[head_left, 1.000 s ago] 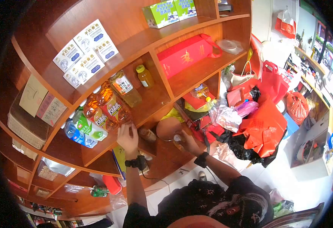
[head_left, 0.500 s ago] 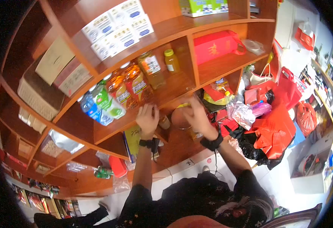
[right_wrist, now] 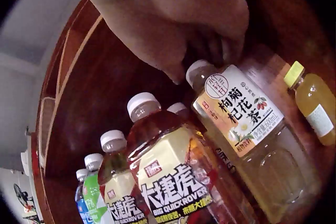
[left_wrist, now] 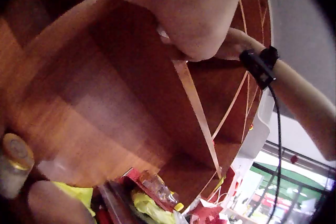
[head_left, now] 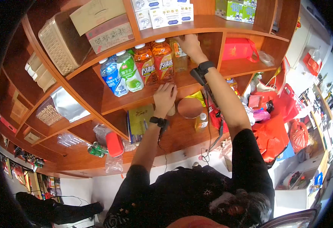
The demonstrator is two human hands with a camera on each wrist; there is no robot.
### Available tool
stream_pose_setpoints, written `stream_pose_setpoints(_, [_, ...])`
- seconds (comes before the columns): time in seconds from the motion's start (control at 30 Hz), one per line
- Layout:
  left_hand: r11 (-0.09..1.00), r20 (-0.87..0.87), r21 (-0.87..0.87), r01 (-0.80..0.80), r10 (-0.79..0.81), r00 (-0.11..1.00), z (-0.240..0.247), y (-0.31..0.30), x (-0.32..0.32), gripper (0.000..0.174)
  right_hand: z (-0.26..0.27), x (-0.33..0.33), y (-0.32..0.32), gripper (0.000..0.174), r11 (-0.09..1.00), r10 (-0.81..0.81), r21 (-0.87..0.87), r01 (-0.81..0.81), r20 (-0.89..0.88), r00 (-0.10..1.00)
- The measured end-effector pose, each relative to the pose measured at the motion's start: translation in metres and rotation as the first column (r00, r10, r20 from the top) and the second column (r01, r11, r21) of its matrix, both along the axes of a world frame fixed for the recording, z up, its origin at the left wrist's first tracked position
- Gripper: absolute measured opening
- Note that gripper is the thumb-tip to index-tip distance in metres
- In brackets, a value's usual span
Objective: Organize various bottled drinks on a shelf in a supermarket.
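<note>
My right hand (head_left: 191, 47) reaches into the upper shelf compartment. Its parted fingertips straddle the white cap of a chrysanthemum tea bottle (right_wrist: 241, 113) in the right wrist view; firm contact cannot be told. To that bottle's right is a small yellow-capped bottle (right_wrist: 315, 103). Two reddish-brown drink bottles, one nearer (head_left: 164, 62) and one beside it (head_left: 146, 66), stand with a green-labelled bottle (head_left: 130, 72) and a blue one (head_left: 114, 78). Near the front shelf edge, my left hand (head_left: 164, 100) lies with loosely bent fingers, holding no visible object.
Below are a round brown object (head_left: 190, 107), a small white-capped bottle (head_left: 202, 121) and a yellow-green book (head_left: 140, 119). White boxes (head_left: 166, 15) stand above. Red bags (head_left: 269, 133) pile up at right. A cable (head_left: 165, 152) hangs down the front.
My right hand has risen from the lower surface beside the small bottle to the tea bottle's cap, leaving that small bottle below. My left hand stays near the shelf edge; the head view has shifted.
</note>
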State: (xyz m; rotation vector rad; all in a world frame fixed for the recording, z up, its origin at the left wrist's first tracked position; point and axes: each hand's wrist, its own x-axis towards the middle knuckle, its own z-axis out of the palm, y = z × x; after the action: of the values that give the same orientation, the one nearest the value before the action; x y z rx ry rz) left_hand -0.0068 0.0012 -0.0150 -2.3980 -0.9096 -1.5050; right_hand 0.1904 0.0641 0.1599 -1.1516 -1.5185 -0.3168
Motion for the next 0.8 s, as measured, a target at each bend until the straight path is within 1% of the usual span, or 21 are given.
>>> stream_pose_setpoints(0.07, [1.000,0.018,0.011,0.010,-0.010,1.000,0.000,-0.001,0.002,0.012,-0.009,0.006,0.014,0.032,0.992,0.062,0.107,-0.069,0.063,0.996])
stream_pose_setpoints(0.13, [0.999,0.040,0.049,0.024,-0.026,0.999,-0.001,0.000,0.002,0.012,-0.016,0.010,0.029,0.031,0.998,0.054,0.037,-0.056,0.057,0.997])
stream_pose_setpoints(0.17, [1.000,0.027,0.019,0.009,-0.010,1.000,-0.001,0.000,0.003,0.012,-0.018,0.013,0.033,0.031,0.999,0.049,0.004,-0.050,0.050,0.998])
stream_pose_setpoints(0.23, [0.999,-0.013,-0.043,-0.022,0.022,1.000,0.000,-0.003,0.003,0.014,-0.014,0.016,0.018,0.032,0.991,-0.034,-0.127,0.042,0.063,0.997])
stream_pose_setpoints(0.27, [0.996,0.030,-0.083,0.043,-0.041,0.999,0.000,-0.006,0.002,0.015,-0.015,0.016,0.010,0.033,0.977,-0.073,-0.193,0.085,0.068,0.995])
stream_pose_setpoints(0.3, [0.987,0.081,-0.118,0.107,-0.098,0.992,0.009,-0.011,0.003,0.016,-0.019,0.022,0.009,0.032,0.987,-0.056,-0.145,0.069,0.088,0.995])
stream_pose_setpoints(0.33, [0.975,0.138,-0.142,0.172,-0.153,0.979,0.023,-0.015,0.006,0.017,-0.017,0.025,0.001,0.033,0.983,-0.037,-0.177,0.049,0.068,0.997])
stream_pose_setpoints(0.4, [0.913,0.237,-0.206,0.352,-0.303,0.923,0.058,-0.023,0.012,0.020,-0.016,0.030,-0.014,0.034,0.972,-0.003,-0.233,0.008,0.022,1.000])
stream_pose_setpoints(0.43, [0.867,0.284,-0.236,0.440,-0.371,0.884,0.073,-0.026,0.015,0.021,-0.023,0.036,-0.004,0.037,0.949,0.122,-0.283,-0.137,-0.071,0.990])
stream_pose_setpoints(0.5, [0.903,0.236,-0.142,0.406,-0.367,0.900,0.103,-0.011,0.024,0.028,-0.040,0.043,0.010,0.040,0.950,0.171,-0.257,-0.177,-0.046,0.984])
stream_pose_setpoints(0.53, [0.916,0.212,-0.089,0.392,-0.367,0.906,0.118,0.001,0.030,0.032,-0.032,0.039,0.004,0.042,0.951,0.193,-0.242,-0.194,-0.031,0.981])
stream_pose_setpoints(0.57, [0.945,0.122,-0.034,0.326,-0.320,0.940,0.131,0.013,0.034,0.038,-0.022,0.040,-0.004,0.045,0.913,0.101,-0.398,-0.085,0.020,0.995])
stream_pose_setpoints(0.63, [0.975,-0.042,0.084,0.204,-0.201,0.979,0.146,0.030,0.038,0.050,-0.011,0.042,-0.019,0.047,0.918,0.122,-0.392,-0.065,0.121,0.985])
stream_pose_setpoints(0.67, [0.974,-0.065,0.043,0.225,-0.222,0.973,0.146,0.031,0.039,0.056,-0.009,0.042,-0.026,0.048,0.917,0.139,-0.394,-0.061,0.174,0.975])
stream_pose_setpoints(0.7, [0.971,-0.083,0.004,0.239,-0.238,0.968,0.147,0.032,0.039,0.061,-0.007,0.039,-0.036,0.055,0.913,0.156,-0.400,-0.080,0.162,0.974])
stream_pose_setpoints(0.73, [0.968,-0.098,-0.033,0.250,-0.252,0.963,0.148,0.034,0.039,0.067,-0.009,0.040,-0.042,0.057,0.914,0.202,-0.387,-0.120,0.177,0.963])
stream_pose_setpoints(0.8, [0.964,-0.080,-0.047,0.261,-0.264,0.961,0.146,0.041,0.040,0.072,-0.013,0.041,-0.058,0.062,0.911,0.284,-0.361,-0.198,0.205,0.937])
